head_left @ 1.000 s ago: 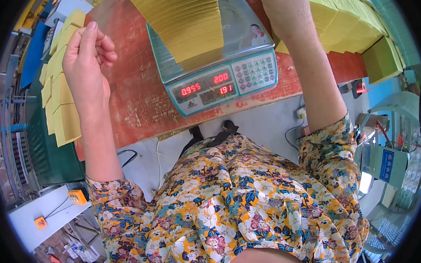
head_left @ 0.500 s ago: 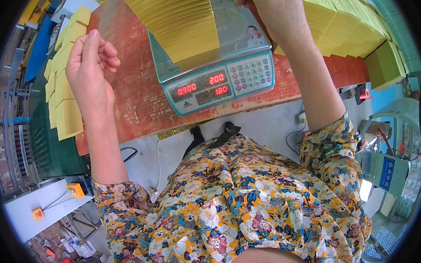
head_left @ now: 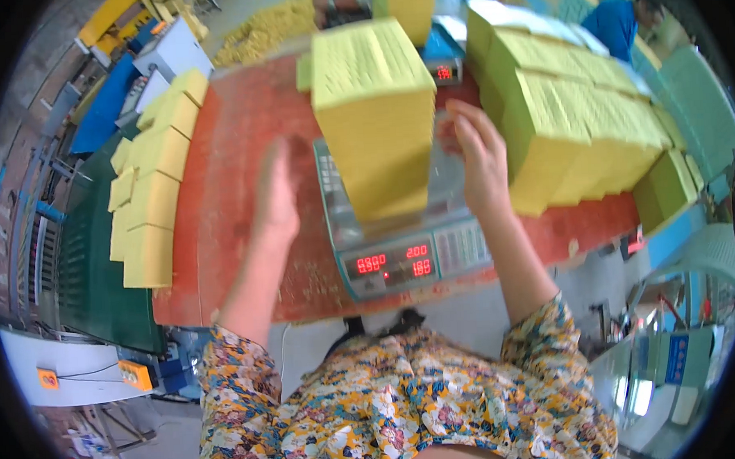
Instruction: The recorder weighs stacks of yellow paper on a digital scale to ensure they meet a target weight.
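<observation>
A tall stack of yellow paper sheets stands upright on a digital weighing scale with lit red figures. My left hand is held out to the left of the stack, apart from it, smeared by motion but with its fingers stretched. To the stack's right, my right hand hangs over the scale's plate with its fingers apart and bent a little. Neither hand holds anything. A small piece of yellow paper shows behind the stack's left edge.
Yellow paper stacks line the red table's left edge. Large stacks fill its right side. Across the table, another stack stands by a second scale. A person in blue is at the far right.
The view has tipped up, showing the whole stack and the far side. My left hand has come in toward the stack; my right hand's fingers have spread from a bent, closed pose.
</observation>
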The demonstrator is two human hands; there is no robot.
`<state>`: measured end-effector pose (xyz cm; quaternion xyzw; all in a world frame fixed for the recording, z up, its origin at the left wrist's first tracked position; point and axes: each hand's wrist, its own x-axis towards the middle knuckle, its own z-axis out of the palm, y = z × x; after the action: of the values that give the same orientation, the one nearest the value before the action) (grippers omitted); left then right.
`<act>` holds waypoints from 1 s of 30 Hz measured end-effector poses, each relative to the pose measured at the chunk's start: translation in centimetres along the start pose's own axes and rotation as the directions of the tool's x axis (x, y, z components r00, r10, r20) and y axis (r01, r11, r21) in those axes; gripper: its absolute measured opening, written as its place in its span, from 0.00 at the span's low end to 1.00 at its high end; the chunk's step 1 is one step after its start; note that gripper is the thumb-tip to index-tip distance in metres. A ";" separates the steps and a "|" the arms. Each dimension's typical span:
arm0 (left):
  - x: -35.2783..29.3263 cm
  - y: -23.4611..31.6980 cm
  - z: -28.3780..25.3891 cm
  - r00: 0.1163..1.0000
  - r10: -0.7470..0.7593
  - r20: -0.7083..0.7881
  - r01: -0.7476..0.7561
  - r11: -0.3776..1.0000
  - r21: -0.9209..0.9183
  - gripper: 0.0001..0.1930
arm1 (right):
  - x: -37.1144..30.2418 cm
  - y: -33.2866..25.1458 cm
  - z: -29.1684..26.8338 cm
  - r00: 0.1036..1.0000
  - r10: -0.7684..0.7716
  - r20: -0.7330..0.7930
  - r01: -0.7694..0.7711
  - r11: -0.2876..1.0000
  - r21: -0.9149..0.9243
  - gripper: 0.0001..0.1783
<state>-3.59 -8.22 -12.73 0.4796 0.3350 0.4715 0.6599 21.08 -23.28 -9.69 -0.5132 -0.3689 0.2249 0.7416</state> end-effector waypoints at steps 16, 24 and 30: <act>-3.2 -5.8 5.1 0.952 -0.236 0.194 0.286 0.912 -0.294 0.23 | -5.2 4.6 3.3 0.947 0.321 -0.036 -0.299 0.913 0.280 0.22; -9.4 -3.4 6.2 0.948 -0.317 0.007 0.309 0.919 -0.245 0.24 | -9.8 3.0 1.4 0.959 0.282 -0.024 -0.272 0.942 0.194 0.22; -6.1 2.2 4.2 0.977 -0.183 0.111 0.203 0.956 -0.211 0.28 | -11.8 2.3 0.0 0.960 0.243 -0.141 -0.235 0.969 0.073 0.23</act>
<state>-2.53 -15.05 -9.39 0.3892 0.2957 0.4171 0.7663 13.75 -30.82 -15.55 -0.5487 -0.2413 0.2838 0.7484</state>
